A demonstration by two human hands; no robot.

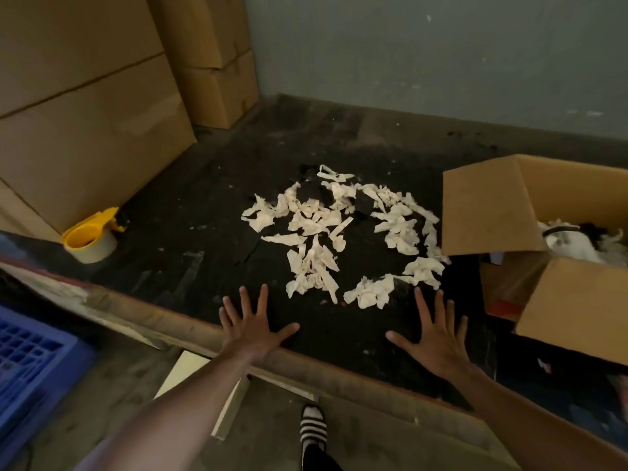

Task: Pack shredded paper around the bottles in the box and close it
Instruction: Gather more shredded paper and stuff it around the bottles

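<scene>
Both hands, the left hand [253, 326] and right hand [433, 334], are spread wide and empty near the tabletop's [190, 212] front edge. Shredded paper [339, 232] lies scattered mid-tabletop; the open box [550, 294] sits at the right edge. Paper should probably be raked together into one heap before being lifted boxward.

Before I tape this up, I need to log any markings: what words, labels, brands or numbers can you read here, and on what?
None can be read.
Open box: plain flaps, no print visible.
Stacked boxes: plain faces, no label visible.
Tape dispenser: no legible brand.
Blue crate: no marking visible.
Bottle in the open box: mostly hidden, any label too blurred to read.
</scene>
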